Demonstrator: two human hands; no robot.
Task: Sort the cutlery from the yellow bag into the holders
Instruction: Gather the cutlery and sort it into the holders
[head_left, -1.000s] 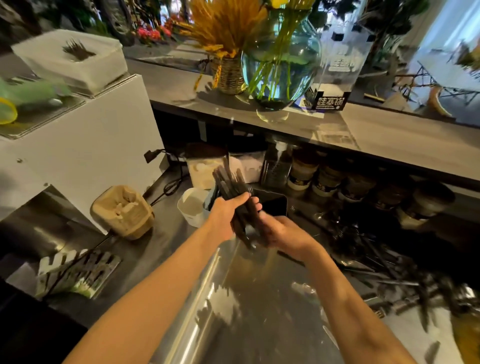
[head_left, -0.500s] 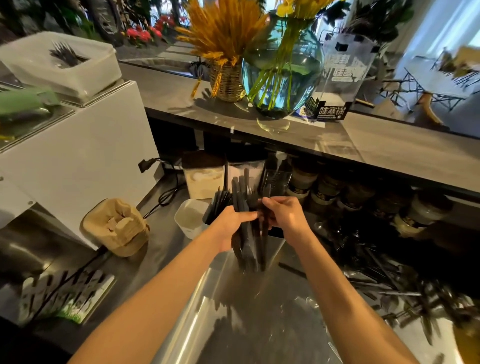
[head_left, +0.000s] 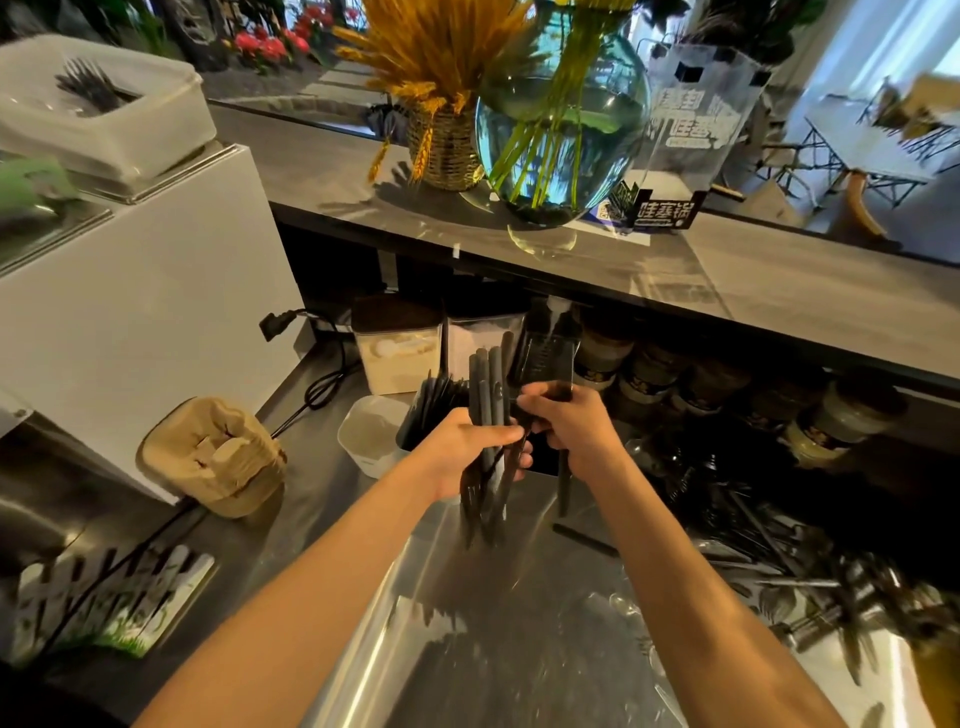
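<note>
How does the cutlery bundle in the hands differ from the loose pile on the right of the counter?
The bundle stands upright, handles up; the pile lies flat.
The bundle is gathered tight by the left hand, the right hand pinching one piece; the pile is scattered and untouched.
Both are dark cutlery.

A bundle of black cutlery (head_left: 488, 415) stands nearly upright, handles up, gripped above the steel desk (head_left: 519, 623). Just behind it, a white holder (head_left: 371, 434) stands with dark pieces in the holder beside it (head_left: 434, 402). To the right of the bundle, loose black cutlery (head_left: 779, 561) lies scattered on the desk.
</note>
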